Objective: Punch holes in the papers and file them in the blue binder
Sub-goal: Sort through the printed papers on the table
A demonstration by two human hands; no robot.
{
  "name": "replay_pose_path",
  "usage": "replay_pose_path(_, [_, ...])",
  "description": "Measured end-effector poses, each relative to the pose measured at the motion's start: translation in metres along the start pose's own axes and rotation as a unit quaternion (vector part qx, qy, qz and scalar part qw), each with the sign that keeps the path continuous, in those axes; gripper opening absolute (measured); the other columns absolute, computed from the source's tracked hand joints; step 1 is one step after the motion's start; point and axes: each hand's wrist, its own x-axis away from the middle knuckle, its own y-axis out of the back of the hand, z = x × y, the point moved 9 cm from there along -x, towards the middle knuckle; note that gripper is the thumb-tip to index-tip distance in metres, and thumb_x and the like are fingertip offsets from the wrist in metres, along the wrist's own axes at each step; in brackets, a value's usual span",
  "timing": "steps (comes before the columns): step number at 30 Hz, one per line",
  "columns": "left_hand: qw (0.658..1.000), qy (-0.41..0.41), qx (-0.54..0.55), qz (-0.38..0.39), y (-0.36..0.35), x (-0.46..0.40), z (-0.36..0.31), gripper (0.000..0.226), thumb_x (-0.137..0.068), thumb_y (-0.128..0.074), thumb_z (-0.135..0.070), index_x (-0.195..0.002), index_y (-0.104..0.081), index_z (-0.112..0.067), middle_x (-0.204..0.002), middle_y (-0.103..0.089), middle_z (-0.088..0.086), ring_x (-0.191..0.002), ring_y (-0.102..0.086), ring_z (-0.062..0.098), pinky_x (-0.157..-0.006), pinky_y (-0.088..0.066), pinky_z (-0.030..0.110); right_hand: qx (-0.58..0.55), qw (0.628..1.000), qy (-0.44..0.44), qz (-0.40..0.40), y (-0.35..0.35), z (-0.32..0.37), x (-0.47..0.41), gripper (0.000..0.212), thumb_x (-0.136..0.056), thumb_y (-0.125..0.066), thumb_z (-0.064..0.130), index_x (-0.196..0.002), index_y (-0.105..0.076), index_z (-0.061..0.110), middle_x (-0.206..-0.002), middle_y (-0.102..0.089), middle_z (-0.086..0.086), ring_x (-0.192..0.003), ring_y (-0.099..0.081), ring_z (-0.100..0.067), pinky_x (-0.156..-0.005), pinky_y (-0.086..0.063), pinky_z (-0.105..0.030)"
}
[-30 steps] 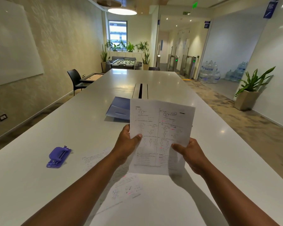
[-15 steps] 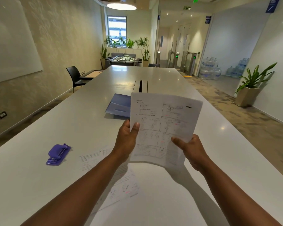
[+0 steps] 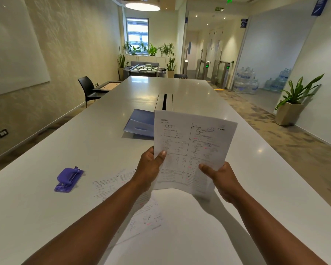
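1. The left hand (image 3: 148, 167) pinches the left edge of a printed sheet (image 3: 191, 150), thumb on its face.
2. The right hand (image 3: 221, 178) grips the sheet's lower right edge, thumb on top, so the two hands sit apart with the sheet raised above the white bench (image 3: 46, 217).
3. More printed papers (image 3: 141, 220) lie flat on the bench beneath the left forearm.
4. A purple hole punch (image 3: 68, 179) rests on the bench to the left, well apart from the papers.
5. The blue binder (image 3: 139, 124) lies farther back, partly hidden behind the raised sheet.
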Motion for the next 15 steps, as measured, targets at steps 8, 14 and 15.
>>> replay_pose_path(8, [0.999, 0.025, 0.02, -0.03, 0.014, 0.001, -0.005, 0.021, -0.103, -0.056, -0.03, -0.123, -0.059, -0.026, -0.117, -0.072, -0.004, -0.097, -0.073, 0.019, -0.077, -0.063, 0.036, 0.029, 0.999, 0.001, -0.026, -0.004, 0.018, -0.001, 0.012, -0.099, -0.067, 0.022, -0.108, -0.073, 0.016, -0.098, -0.081, 0.001, -0.088, -0.078, -0.024, -0.075, -0.061, -0.04])
replay_pose_path(14, [0.987, 0.098, -0.073, -0.105, 0.058, 0.009, 0.02, 0.041, -0.103, -0.049, -0.047, -0.135, -0.047, -0.021, -0.116, -0.066, -0.002, -0.094, -0.067, 0.015, -0.065, -0.052, 0.026, 0.086, 0.995, -0.05, 0.024, -0.032, -0.001, -0.007, 0.015, -0.102, -0.062, 0.019, -0.116, -0.063, 0.018, -0.107, -0.071, -0.002, -0.093, -0.07, -0.026, -0.075, -0.058, -0.036])
replay_pose_path(15, [0.98, 0.114, -0.111, -0.119, 0.069, 0.01, 0.029, 0.045, -0.103, -0.046, -0.048, -0.138, -0.046, -0.02, -0.126, -0.064, 0.002, -0.102, -0.065, 0.019, -0.073, -0.053, 0.03, 0.102, 0.992, -0.062, 0.034, -0.036, -0.009, -0.009, 0.02, -0.101, -0.063, 0.019, -0.121, -0.063, 0.015, -0.11, -0.071, -0.003, -0.096, -0.069, -0.028, -0.081, -0.059, -0.04])
